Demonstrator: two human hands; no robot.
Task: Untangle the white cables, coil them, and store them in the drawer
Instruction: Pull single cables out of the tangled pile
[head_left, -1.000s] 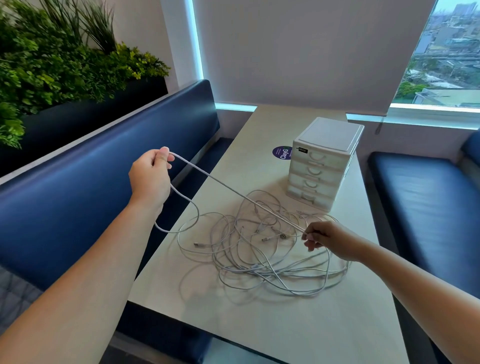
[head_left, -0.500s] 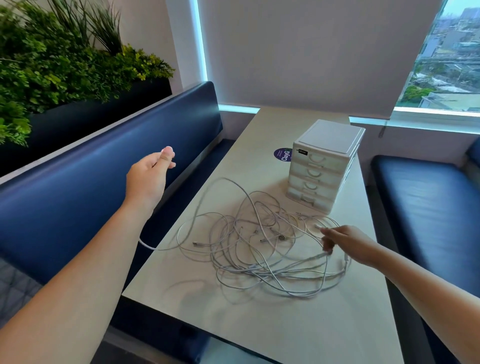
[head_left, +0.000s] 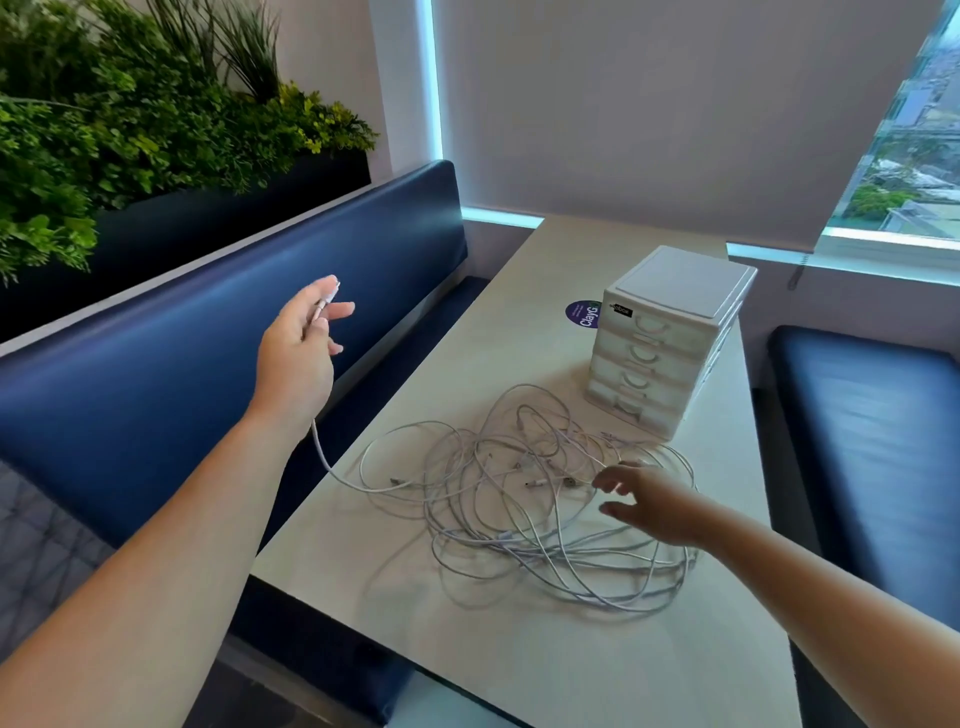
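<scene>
The white cables (head_left: 519, 499) lie in a messy pile in the middle of the table (head_left: 545, 670). One cable (head_left: 324, 457) goes off the table's left edge and up to the left hand (head_left: 298, 353). That hand is up in the air over the blue bench (head_left: 182, 374). It pinches the cable's end, with its other fingers loosely spread. The right hand (head_left: 649, 506) is low over the right side of the pile, fingers spread wide, holding nothing. The drawer box (head_left: 670, 338) stands far right, near the table's right edge, just past the pile. All its drawers are closed. A wide strip of table top lies between the pile and the near edge.
</scene>
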